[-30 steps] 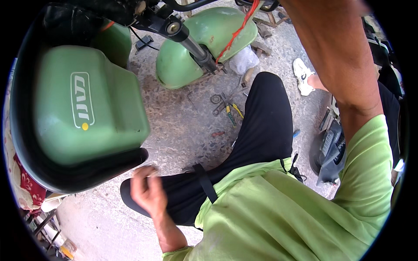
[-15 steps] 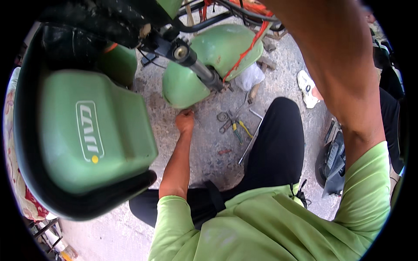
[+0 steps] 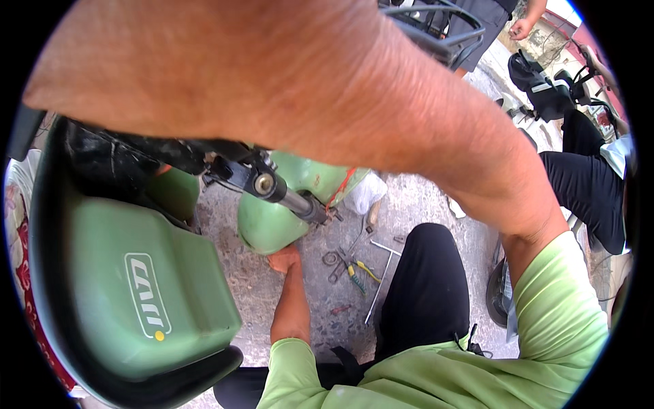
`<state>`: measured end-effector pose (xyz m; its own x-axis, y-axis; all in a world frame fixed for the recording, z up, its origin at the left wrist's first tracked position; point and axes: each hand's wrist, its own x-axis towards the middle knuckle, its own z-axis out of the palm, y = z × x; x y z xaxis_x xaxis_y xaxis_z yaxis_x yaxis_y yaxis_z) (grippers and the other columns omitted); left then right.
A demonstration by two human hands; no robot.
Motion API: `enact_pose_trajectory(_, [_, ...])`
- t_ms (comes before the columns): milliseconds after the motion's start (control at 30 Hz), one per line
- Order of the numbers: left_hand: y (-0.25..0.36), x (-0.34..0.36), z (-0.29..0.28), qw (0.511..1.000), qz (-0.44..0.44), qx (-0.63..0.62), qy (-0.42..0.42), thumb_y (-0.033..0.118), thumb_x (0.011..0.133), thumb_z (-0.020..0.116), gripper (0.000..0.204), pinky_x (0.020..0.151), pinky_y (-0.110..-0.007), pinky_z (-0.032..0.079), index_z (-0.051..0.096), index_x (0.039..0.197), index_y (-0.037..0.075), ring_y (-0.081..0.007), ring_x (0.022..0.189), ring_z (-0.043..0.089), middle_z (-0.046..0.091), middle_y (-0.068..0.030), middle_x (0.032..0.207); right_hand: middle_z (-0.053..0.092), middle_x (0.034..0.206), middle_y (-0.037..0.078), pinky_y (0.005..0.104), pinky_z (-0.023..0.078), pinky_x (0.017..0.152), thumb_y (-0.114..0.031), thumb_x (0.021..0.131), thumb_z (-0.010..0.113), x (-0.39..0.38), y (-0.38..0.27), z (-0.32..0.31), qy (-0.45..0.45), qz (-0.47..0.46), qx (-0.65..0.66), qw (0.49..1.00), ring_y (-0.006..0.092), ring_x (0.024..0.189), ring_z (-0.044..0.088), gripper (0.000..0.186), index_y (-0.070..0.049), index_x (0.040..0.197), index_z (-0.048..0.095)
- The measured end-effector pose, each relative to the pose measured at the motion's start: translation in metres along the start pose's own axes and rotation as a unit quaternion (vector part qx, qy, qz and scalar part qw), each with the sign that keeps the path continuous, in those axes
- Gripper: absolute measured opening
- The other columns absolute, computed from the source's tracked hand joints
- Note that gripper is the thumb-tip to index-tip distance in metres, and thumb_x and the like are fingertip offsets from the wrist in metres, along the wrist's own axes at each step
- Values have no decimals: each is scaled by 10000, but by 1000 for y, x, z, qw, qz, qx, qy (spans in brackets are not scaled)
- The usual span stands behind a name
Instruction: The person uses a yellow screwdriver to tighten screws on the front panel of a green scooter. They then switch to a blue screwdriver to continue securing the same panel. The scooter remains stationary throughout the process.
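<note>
My left hand [image 3: 285,259] is closed, low by the near edge of a rounded green fender [image 3: 269,221]. Its fingertips are partly hidden at the fender's edge, and I cannot make out what they hold. A grey fork tube [image 3: 300,204] with a round bolt hole slants down to the fender. My right forearm [image 3: 306,88] stretches across the top, close to the camera, and covers much of the vehicle; the right hand lies outside the picture. At the left stands a large green body panel [image 3: 136,273] with a black rim.
On the concrete floor lie yellow-handled pliers [image 3: 368,271], a T-handle wrench [image 3: 385,276] and other small metal parts. A clear plastic bag [image 3: 364,193] sits beside the fender. Beyond my right arm are a standing person [image 3: 521,28], another person's dark-clothed leg [image 3: 586,187] and a parked two-wheeler [image 3: 548,92].
The view has tilted up, so the fender and floor tools appear lower. My right forearm has swung left across the top. My left hand stays by the fender's edge.
</note>
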<state>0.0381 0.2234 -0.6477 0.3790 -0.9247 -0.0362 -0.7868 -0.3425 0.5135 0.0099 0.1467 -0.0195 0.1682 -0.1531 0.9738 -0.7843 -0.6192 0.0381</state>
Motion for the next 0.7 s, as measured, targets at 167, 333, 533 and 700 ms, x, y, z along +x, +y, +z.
enact_pose_trajectory(167, [-3,1,-15,996,-70,-21,-48,338,761,743,326,747,-512,558,683,888,44,-396,869,683,690,-177,928,518,1074,160,412,478,829,-188,657,834,4,-3,7,16,-4,13,1000,312,975,548,710,10,1276,547])
enact_pose_trajectory(333, [4,-5,-58,987,-2,-144,-66,267,831,684,256,711,-529,525,661,877,17,-399,822,688,686,-220,838,506,1069,156,417,475,821,-184,637,844,13,-3,2,22,8,-1,1000,317,972,539,736,3,1283,545])
enact_pose_trajectory(533, [22,-66,-163,963,29,-205,-174,146,855,621,146,758,-473,539,675,867,10,-400,812,689,703,-199,855,492,1064,151,421,472,811,-179,613,856,34,-17,-5,43,58,25,997,324,968,528,767,-5,1292,544])
enact_pose_trajectory(700, [81,-98,-304,862,29,-409,-298,41,926,606,164,747,-303,556,673,1056,-32,-178,826,702,723,-123,912,510,1099,138,429,488,831,-178,624,870,45,-29,-19,28,102,41,993,324,992,550,774,-28,1309,544])
